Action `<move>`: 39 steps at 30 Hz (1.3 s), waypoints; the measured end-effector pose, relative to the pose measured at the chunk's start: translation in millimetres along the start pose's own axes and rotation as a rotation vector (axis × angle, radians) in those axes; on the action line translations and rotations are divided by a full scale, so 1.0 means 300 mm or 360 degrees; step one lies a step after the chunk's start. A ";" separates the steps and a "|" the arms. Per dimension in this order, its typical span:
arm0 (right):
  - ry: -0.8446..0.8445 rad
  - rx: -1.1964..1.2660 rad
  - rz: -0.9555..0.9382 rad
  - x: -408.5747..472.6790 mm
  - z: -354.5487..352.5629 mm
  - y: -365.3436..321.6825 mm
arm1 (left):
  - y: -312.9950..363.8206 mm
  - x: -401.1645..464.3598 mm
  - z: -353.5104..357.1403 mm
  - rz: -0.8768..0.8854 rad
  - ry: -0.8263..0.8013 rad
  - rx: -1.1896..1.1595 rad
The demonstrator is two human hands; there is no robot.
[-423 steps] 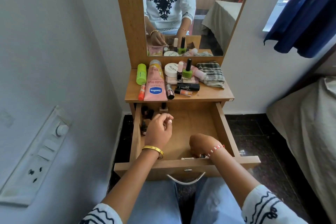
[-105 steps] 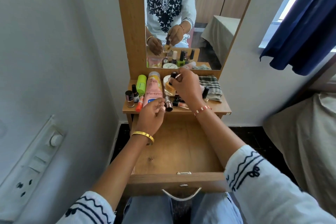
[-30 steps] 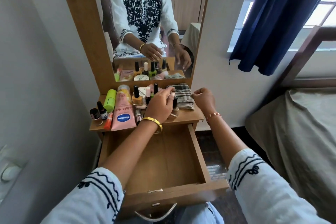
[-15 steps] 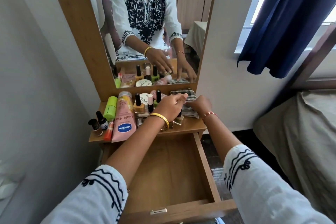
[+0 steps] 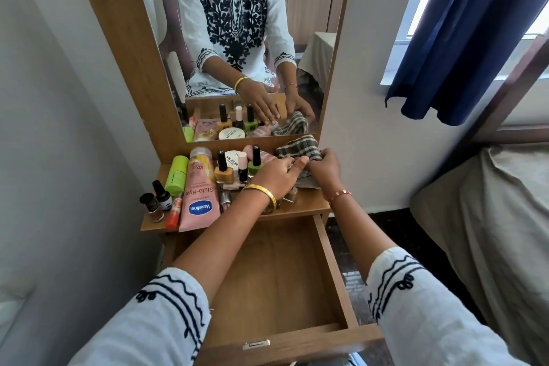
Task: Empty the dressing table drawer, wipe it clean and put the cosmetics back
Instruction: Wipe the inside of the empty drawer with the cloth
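The wooden drawer (image 5: 332,270) stands pulled out below the dressing table shelf (image 5: 309,205), with nothing lying on its bare floor. A checked cloth (image 5: 297,150) lies at the shelf's right end. My right hand (image 5: 325,171) grips its near edge, fingers curled over the fabric. My left hand (image 5: 280,177) reaches beside it with straight fingers touching the cloth's left side. Cosmetics crowd the shelf: a pink Vaseline tube (image 5: 199,192), a green tube (image 5: 177,174), nail polish bottles (image 5: 237,166), a white jar (image 5: 233,157) and small dark bottles (image 5: 156,199).
A mirror (image 5: 246,38) rises behind the shelf and reflects me. A white wall stands close on the left. A bed with a beige cover (image 5: 490,235) sits on the right under a blue curtain (image 5: 463,33). Dark floor shows beside the drawer.
Both hands have closed in on the checked cloth: the right hand now grips it and the cloth is bunched up. The view has moved closer to the shelf.
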State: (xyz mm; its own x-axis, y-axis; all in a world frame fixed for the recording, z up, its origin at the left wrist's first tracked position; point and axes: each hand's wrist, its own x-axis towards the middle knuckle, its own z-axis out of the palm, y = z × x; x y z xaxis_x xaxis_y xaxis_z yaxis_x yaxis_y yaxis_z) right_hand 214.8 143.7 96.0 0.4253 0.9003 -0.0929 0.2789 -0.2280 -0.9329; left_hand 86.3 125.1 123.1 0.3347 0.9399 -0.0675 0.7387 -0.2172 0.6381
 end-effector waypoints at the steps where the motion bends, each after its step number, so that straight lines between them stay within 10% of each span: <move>1: 0.0031 0.0067 -0.0010 -0.007 0.005 0.001 | -0.002 0.000 0.000 -0.0004 -0.0004 0.0006; 21: 0.0325 0.0837 -0.0591 -0.183 -0.107 -0.195 | 0.094 -0.110 -0.063 0.0248 0.0470 -0.0643; 27: -0.0020 0.1165 -0.0377 -0.328 -0.091 -0.213 | 0.083 -0.193 -0.106 -0.0099 0.0650 -0.1433; 39: -0.0555 0.1042 -0.0259 -0.555 0.002 -0.086 | -0.092 -0.418 -0.083 -0.0316 0.0895 -0.1560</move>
State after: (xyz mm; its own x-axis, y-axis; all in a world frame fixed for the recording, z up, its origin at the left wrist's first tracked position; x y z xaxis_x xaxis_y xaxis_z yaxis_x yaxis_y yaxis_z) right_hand 136.3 0.0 135.3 0.0951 0.9936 0.0602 -0.2997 0.0863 -0.9501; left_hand 9.4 19.7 132.9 -0.2278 0.9729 -0.0390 -0.1065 0.0149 0.9942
